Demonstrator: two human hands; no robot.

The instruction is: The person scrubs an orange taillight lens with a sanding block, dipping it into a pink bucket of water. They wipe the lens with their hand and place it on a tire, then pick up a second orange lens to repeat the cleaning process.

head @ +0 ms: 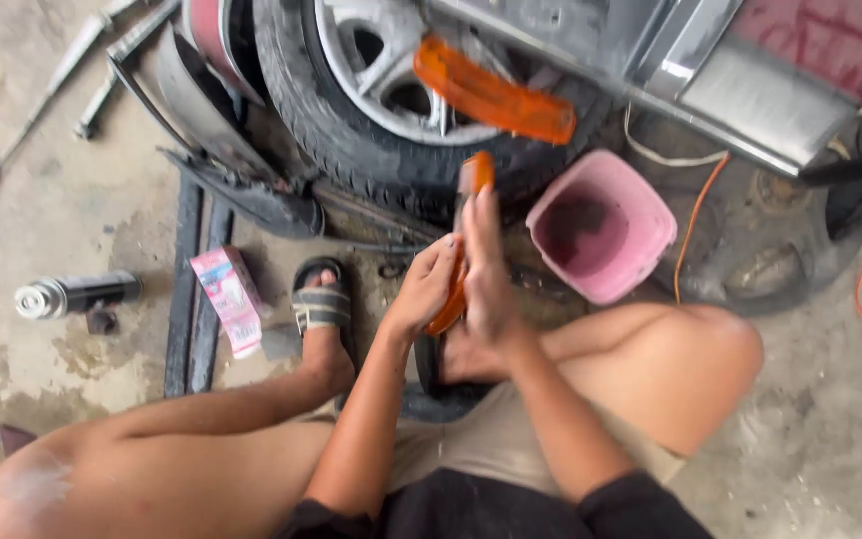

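I squat on a concrete floor, and my hands meet in the middle of the head view. My left hand [424, 289] grips the lower part of a long orange plastic lamp lens [475, 172] that stands nearly upright. My right hand [486, 279] lies flat along the lens, fingers stretched upward over its side. The lens's lower end is hidden between my hands. A second orange lens [491, 95] rests against the car wheel [371, 110] just beyond.
A pink bucket [641, 205] stands right of my hands beside an orange cable [695, 215]. A pink box [226, 297] and a black spray can [77, 294] lie at the left. Bumper parts [202, 110] lean by the tyre. My sandalled foot [321, 309] is near the box.
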